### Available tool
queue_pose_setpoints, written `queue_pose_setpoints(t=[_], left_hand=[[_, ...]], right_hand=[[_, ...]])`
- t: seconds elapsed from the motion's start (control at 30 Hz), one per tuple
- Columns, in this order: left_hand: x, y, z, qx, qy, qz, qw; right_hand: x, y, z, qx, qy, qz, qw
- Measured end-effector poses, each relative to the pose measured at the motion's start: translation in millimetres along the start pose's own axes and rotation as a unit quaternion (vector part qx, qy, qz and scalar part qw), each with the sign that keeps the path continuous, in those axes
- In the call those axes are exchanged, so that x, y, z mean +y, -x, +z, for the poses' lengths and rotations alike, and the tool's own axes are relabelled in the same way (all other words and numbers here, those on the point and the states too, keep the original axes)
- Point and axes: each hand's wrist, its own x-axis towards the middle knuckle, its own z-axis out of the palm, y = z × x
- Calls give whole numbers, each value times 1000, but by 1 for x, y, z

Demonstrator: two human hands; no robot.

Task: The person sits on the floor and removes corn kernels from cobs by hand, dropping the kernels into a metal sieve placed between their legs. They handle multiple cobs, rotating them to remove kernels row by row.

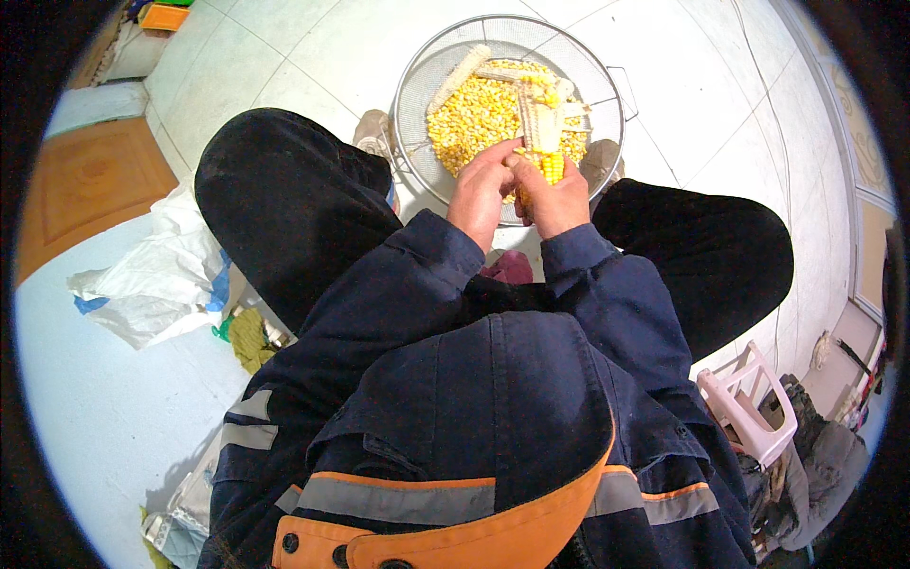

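My right hand (558, 195) is closed around an ear of corn (551, 167) that still bears yellow kernels at its lower end; its upper part is bare cob. My left hand (485, 186) touches the ear from the left, its fingers meeting my right thumb. Both are over the near side of a round wire-mesh basket (402, 92) on the floor. Loose yellow corn kernels (473, 117) cover its bottom, and a stripped cob (457, 80) leans at its upper left. More cobs lie at the basket's far and right side, partly overlapped by the held ear.
My shoes (373, 134) flank the basket on the tiled floor (320, 43). A white plastic bag (160, 270) lies at the left. A pale pink plastic stool (757, 405) stands at the lower right beside dark cloth (828, 462). A cable (764, 92) runs along the right side.
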Motion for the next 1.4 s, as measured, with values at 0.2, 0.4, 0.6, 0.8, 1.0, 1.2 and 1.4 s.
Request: queue_pose_setpoints(t=[0.2,0.4,0.6,0.8,1.0,1.2,1.4], left_hand=[[-1,-5,-4,-36,0,-17,999],[-7,-5,-7,-55,-22,-40,997],[-13,-4,5,5,159,-45,986],[-14,-9,-5,-22,63,-14,998],[-11,-6,-1,-35,15,-53,998],[-19,-8,5,5,-18,61,998],[-2,-13,-16,63,-144,179,971]], right_hand=[[13,-13,-9,-27,-176,90,980],[6,-9,-10,5,-32,78,996],[29,-20,-15,71,163,-45,983],[20,-4,-2,41,280,-133,950],[24,-1,-4,22,335,-106,936],[38,-4,-4,76,363,-256,893],[60,1,-6,-82,453,-200,865]])
